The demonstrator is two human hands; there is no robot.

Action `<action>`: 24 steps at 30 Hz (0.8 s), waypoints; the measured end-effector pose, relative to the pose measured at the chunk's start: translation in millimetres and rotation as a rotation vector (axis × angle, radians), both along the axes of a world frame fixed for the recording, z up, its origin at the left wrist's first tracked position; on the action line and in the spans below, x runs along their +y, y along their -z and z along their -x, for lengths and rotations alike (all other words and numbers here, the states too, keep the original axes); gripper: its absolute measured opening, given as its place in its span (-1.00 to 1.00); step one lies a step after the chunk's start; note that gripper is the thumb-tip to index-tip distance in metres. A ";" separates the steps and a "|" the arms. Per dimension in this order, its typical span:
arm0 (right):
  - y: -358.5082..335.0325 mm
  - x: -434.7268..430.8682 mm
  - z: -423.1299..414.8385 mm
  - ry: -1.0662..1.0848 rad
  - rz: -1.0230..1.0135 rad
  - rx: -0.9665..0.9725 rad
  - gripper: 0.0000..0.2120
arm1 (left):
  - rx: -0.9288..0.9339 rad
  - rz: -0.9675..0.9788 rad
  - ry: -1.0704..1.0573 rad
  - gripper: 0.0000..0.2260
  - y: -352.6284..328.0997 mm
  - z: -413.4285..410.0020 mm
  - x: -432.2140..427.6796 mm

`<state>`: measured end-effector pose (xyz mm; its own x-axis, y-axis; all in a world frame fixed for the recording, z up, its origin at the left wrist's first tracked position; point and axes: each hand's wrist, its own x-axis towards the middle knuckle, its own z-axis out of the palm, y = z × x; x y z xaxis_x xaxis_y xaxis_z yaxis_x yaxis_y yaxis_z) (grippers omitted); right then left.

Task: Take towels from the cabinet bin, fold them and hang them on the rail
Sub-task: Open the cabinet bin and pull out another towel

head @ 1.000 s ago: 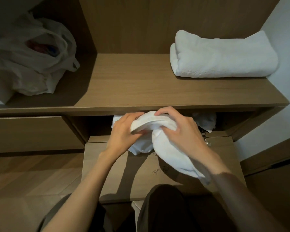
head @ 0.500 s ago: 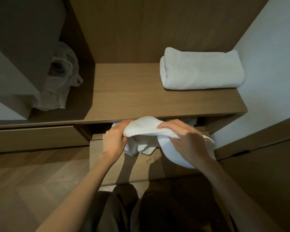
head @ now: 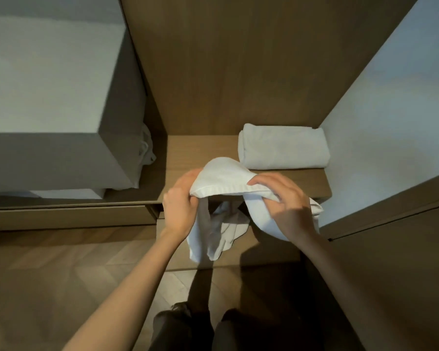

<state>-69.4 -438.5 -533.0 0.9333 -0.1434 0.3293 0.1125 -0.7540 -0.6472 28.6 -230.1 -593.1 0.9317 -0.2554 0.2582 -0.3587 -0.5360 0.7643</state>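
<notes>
Left hand and right hand pinch 1 white towel above the bin; 1 folded towel lies on the shelf.

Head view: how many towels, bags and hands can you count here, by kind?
Towels: 2, the held towel and the folded towel on the shelf
White bag: 1, partly hidden
Hands: 2, left hand, right hand
Total: 5
</notes>
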 end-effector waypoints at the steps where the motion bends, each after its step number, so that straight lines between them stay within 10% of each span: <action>1: -22.7 -1.1 3.1 -0.005 -0.021 0.040 -0.70 | -0.008 0.001 0.018 -0.46 -19.6 2.9 1.7; 24: -309.3 74.3 26.7 -0.233 -0.164 -0.027 -0.64 | -0.101 -0.233 0.120 -0.72 -302.4 73.1 129.3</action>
